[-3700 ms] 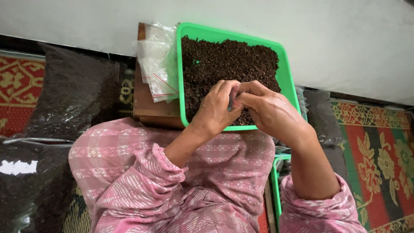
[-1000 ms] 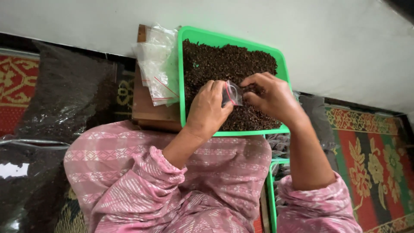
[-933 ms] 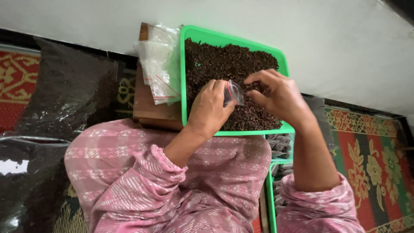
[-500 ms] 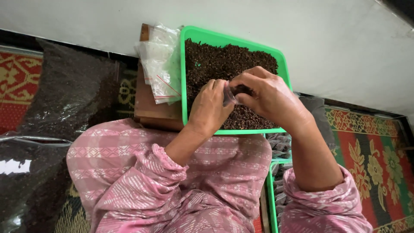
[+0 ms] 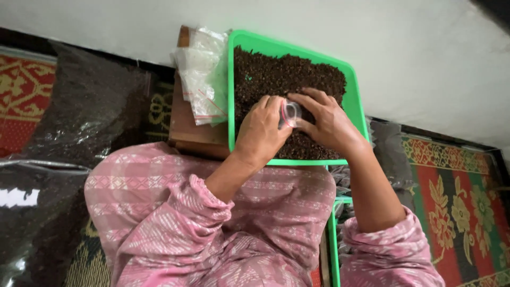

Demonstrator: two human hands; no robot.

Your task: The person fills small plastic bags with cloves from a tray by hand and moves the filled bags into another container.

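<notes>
Holding a small clear plastic bag [image 5: 290, 112] between them, left hand [image 5: 264, 133] and right hand [image 5: 325, 123] pinch its mouth, fingers curled, just above dark dried cloves filling the green tray [image 5: 355, 101]; best kept low, mouth wide.

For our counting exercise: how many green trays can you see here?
2. One green tray of dark bits sits under both hands; a second green tray shows only its edge by the right arm. Others may be hidden.
</notes>
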